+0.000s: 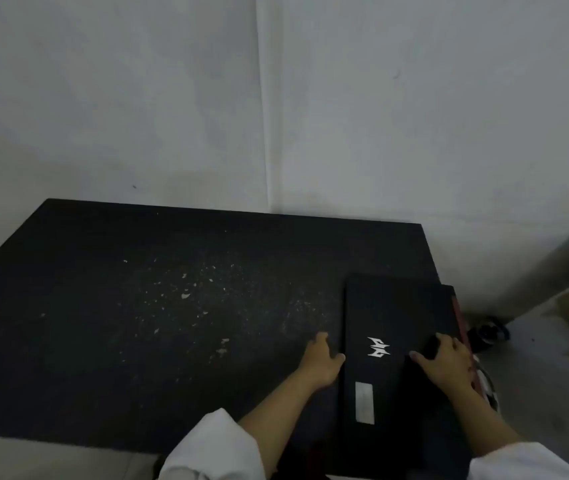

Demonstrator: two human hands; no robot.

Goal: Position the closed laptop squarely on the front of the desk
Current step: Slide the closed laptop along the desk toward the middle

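A closed black laptop [394, 320] with a silver logo and a pale sticker lies at the right end of the dark desk [137, 323], turned lengthwise, its long side running away from me and its right edge past the desk's right side. My left hand [321, 358] grips its left edge, thumb on the lid. My right hand [446, 362] grips its right side, fingers spread over the lid. White sleeves cover both forearms lower down.
The desk top is scuffed with pale flecks and stands in a corner of grey-white walls. On the floor to the right lie a dark round object [489, 332] and cables [487, 382]. A pale slanted board [553, 271] leans at the far right.
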